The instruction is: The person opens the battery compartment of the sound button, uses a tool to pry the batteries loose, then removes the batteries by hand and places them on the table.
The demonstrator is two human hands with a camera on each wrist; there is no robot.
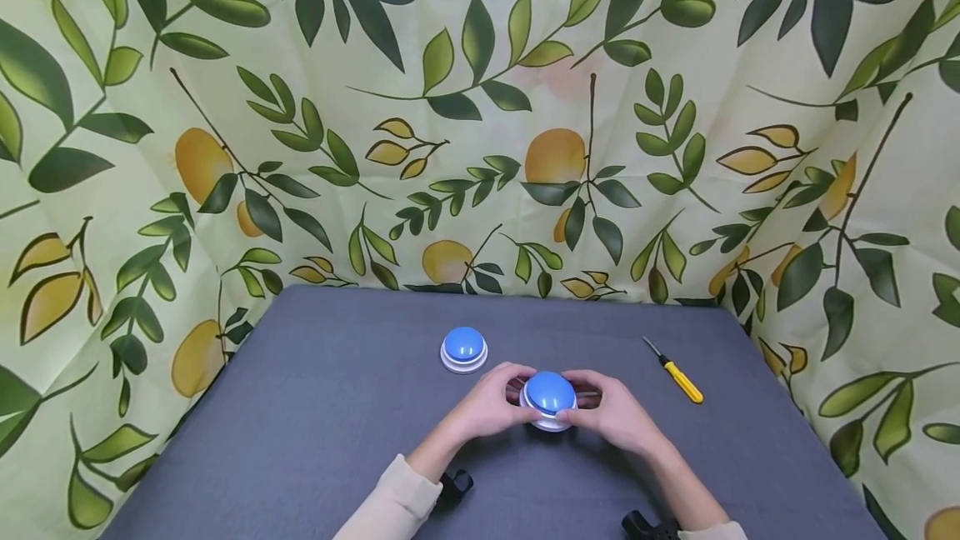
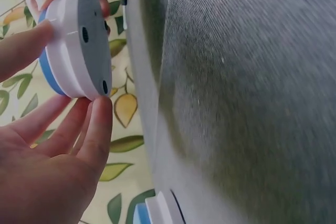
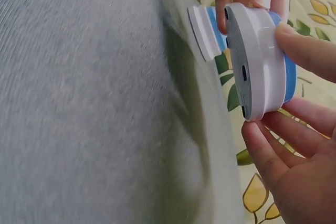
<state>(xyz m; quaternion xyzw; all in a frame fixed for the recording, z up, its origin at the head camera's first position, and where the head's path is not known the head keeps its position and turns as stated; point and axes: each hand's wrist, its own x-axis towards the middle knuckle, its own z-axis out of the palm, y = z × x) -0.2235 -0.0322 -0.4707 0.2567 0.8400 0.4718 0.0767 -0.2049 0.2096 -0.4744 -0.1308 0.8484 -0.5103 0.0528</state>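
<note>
Both hands hold a push button (image 1: pixel 550 392) with a blue dome and a white round base, raised above the grey table. My left hand (image 1: pixel 491 401) grips its left side, thumb at the front near the dome and fingers around the base rim. From the opposite side my right hand (image 1: pixel 611 411) grips it the same way. In the left wrist view the flat underside of the button (image 2: pixel 94 40) shows, with several dark holes near its edge. A second blue-and-white button (image 1: pixel 464 343) sits upright on the table, behind and to the left of the held one.
A screwdriver (image 1: pixel 681 378) with a yellow handle lies on the table to the right, its shaft pointing away to the back left. The grey table (image 1: pixel 300 407) ends at a leaf-and-fruit patterned cloth (image 1: pixel 480 148) behind and at both sides.
</note>
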